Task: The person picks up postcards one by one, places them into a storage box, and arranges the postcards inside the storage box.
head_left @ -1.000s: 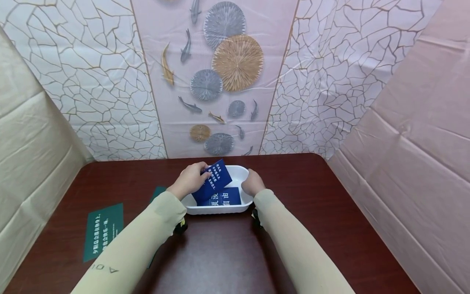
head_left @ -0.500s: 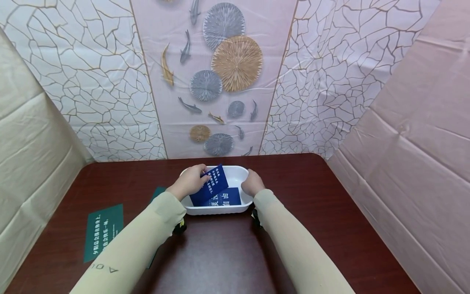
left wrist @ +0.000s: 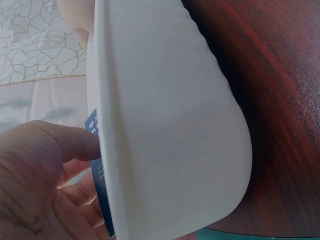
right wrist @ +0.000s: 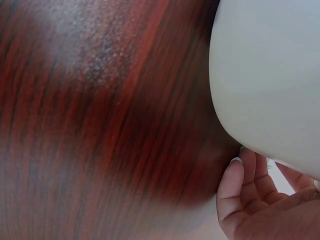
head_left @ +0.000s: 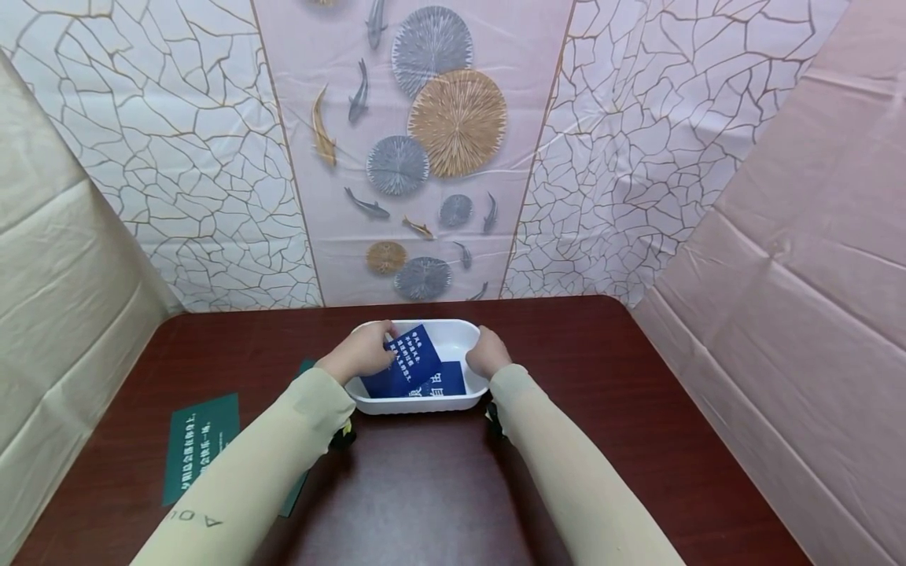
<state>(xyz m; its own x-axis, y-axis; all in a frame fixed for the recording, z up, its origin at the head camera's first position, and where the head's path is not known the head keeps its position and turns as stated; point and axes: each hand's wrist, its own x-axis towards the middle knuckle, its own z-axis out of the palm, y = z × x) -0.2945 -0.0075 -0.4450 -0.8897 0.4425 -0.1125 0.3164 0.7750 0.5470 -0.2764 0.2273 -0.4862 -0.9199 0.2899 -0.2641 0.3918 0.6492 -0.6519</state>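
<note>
Inside a white oval tray (head_left: 418, 406), my left hand (head_left: 364, 350) pinches a blue card (head_left: 416, 358) with white writing, tilted over other blue cards (head_left: 450, 380) lying on the tray's bottom. In the left wrist view the thumb of my left hand (left wrist: 45, 175) presses on a dark blue card (left wrist: 100, 187) behind the tray wall (left wrist: 175, 115). My right hand (head_left: 488, 353) grips the tray's right end. From the right wrist view, the fingers of my right hand (right wrist: 265, 200) curl under and around the tray's rounded end (right wrist: 270, 85).
A green card (head_left: 201, 444) with white writing lies on the dark red table (head_left: 439, 487) at the left. Another green card (head_left: 293, 495) is partly hidden beneath my left forearm. A patterned cloth (head_left: 456, 228) hangs behind the table, with plain cloth at both sides.
My left hand has lowered and shifted slightly left with the blue card, which now sits lower in the tray. My right hand and the tray have hardly moved.
</note>
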